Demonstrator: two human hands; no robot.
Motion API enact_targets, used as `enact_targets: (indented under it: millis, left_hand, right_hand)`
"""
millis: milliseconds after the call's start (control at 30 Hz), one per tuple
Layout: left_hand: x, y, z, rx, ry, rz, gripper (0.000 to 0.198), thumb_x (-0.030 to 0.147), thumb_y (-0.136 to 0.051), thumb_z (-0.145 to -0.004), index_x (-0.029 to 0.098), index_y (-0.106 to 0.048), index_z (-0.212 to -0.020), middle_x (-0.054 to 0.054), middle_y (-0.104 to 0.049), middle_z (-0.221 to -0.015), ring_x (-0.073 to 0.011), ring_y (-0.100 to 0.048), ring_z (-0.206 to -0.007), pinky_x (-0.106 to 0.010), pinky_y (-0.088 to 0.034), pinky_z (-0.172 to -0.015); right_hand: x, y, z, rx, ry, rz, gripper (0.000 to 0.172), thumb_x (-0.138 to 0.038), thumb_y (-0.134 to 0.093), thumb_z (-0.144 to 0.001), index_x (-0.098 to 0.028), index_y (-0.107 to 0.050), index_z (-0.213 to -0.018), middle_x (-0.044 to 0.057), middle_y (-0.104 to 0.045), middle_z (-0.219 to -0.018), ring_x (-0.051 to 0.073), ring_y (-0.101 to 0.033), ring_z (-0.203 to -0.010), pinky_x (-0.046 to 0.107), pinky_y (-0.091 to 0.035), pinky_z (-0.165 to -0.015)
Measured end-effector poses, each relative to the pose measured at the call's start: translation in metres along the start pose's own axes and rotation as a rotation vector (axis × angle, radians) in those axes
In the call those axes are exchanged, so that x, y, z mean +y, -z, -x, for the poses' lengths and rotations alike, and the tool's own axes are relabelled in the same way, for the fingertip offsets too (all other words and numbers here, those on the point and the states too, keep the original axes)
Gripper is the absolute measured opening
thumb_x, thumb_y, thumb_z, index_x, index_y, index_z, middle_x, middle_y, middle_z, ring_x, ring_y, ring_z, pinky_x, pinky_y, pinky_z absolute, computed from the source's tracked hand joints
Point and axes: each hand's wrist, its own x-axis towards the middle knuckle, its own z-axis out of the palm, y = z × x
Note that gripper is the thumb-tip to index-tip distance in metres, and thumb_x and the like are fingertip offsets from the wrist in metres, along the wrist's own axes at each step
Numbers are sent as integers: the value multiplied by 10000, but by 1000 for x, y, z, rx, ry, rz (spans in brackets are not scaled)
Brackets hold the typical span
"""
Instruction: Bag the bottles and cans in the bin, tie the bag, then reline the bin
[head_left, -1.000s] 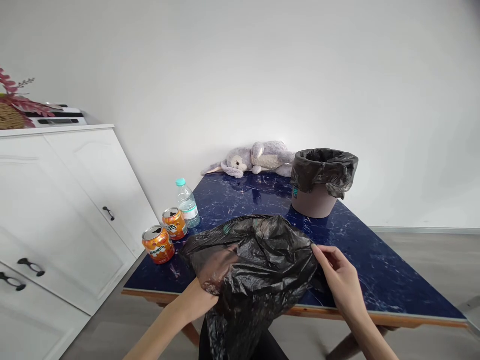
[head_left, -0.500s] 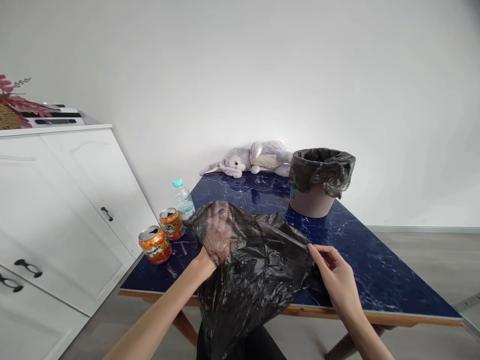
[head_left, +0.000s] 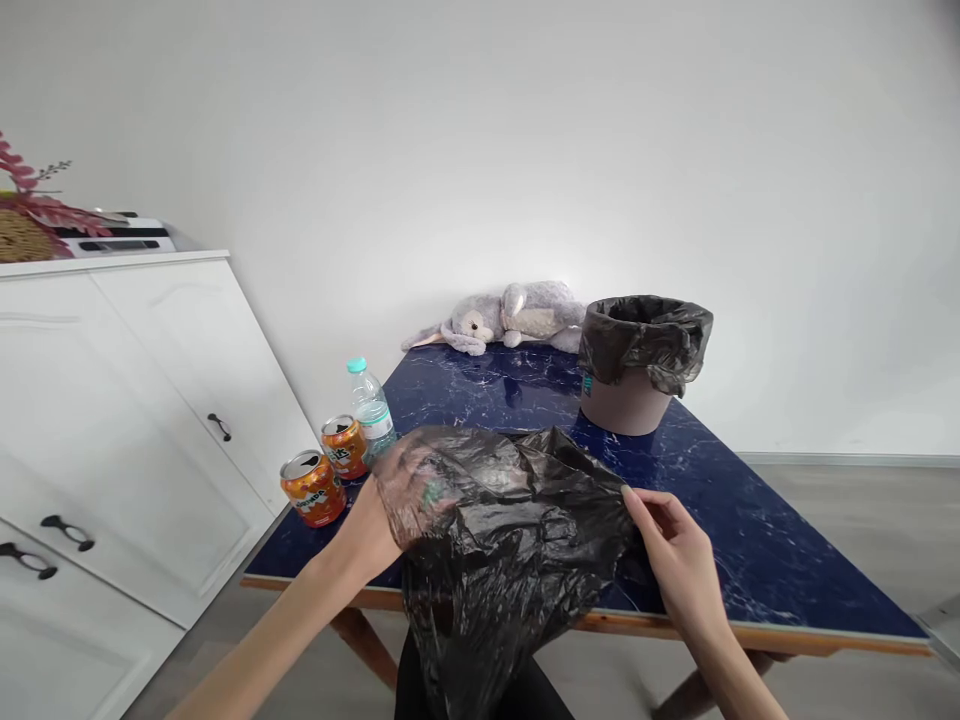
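Observation:
A thin black plastic bag (head_left: 525,540) spreads over the table's front edge and hangs down below it. My right hand (head_left: 679,550) pinches the bag's right edge between thumb and fingers. My left hand (head_left: 427,475) is inside the bag's left part, showing blurred through the dark film, and its fingers cannot be made out. A small green patch shows faintly through the film by that hand. Left of the bag stand a clear bottle (head_left: 373,412) with a turquoise cap and two orange soda cans, one nearer (head_left: 313,490) and one farther (head_left: 345,448).
A bin (head_left: 626,400) lined with another black bag stands at the back right of the blue marbled table (head_left: 757,540). A plush rabbit (head_left: 517,315) lies along the wall. On the left is a white cabinet (head_left: 172,380) with black handles.
My left hand has turned and shifted inside the bag, its spread fingers no longer standing out against the film. The bag's left part has dropped a little. My right hand keeps its pinch.

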Motion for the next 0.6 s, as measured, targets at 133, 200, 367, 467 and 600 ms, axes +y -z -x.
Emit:
enact_targets:
  millis: [133,200,367,467,600]
  left_hand:
    - [11,59,30,54,44,-111,295,441,-534,-1071,210,-716,-1074,-121,-763,-1163,-334,-676,-1204,-503,-540,-1062]
    - [14,84,41,108,94,-119,272,404,-521,-1068,219,-698,-977,-92,-755,-1010,-280,-700,-1025,-415,-548,-938]
    - [2,130,44,289,115,-202,205,305,-548,-1044,226,-619,-869,-52,-689,-868,-224,-634,-842,-382,-502,-853]
    - [-15,140,33,311,92,-381,252,340,-566,-1047,218,-611,-831,-56,-661,-836,-232,-599,-810,-389,-489,-829]
    - [-33,132,6,240,46,-578,378,425,-565,-1045,208,-613,-739,-80,-655,-812,-267,-594,-816,-409,-489,-802]
  right_hand:
    - [4,2,-2,50,-9,-17,567,-746,-775,-787,-225,-752,-1008,69,-790,-1004,280,-711,-986,348,-560,-851]
    - [7,5,-7,73,-23,-38,577,-744,-781,-781,-220,-754,-1022,62,-789,-1005,276,-705,-991,350,-552,-865]
    - [8,26,-26,204,-90,-89,650,-749,-855,-654,-212,-755,-1005,64,-775,-1010,302,-685,-1042,410,-521,-972]
    - [5,44,-36,295,-126,-70,645,-745,-869,-611,-227,-752,-977,76,-768,-1044,342,-670,-1096,467,-494,-1025]
    - [-1,61,-36,343,-166,3,595,-727,-843,-626,-241,-743,-956,91,-765,-1063,392,-653,-1169,513,-471,-1053]
